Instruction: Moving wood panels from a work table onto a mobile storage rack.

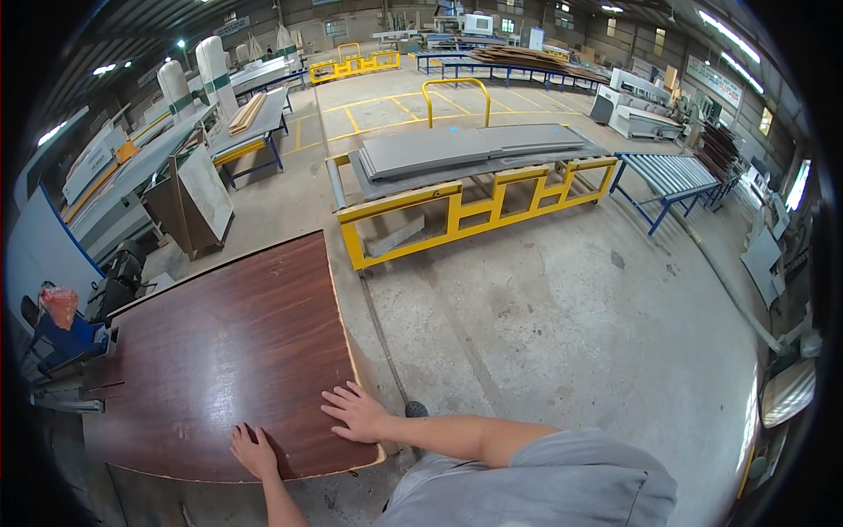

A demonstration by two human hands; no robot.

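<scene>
A wide dark red-brown wood-grain board [237,342] lies flat at waist height in front of me, to the left. Its right and near edges look pale and worn. My left hand [255,452] rests on it close to the near edge, fingers spread and holding nothing. Farther right, my right hand [356,415] lies palm down by the board's right edge, its fingers stretched out and apart. Two thin dark slots cut into the board's left side, beside a metal fitting [75,404].
Beyond the board stands a yellow-framed cart [479,224] stacked with grey panels [465,149]. A roller conveyor [663,176] is to its right. Upright boards [189,206] lean at the left, near a blue machine part holding a red plastic bag [60,306]. A dark round object [416,409] sits on the floor.
</scene>
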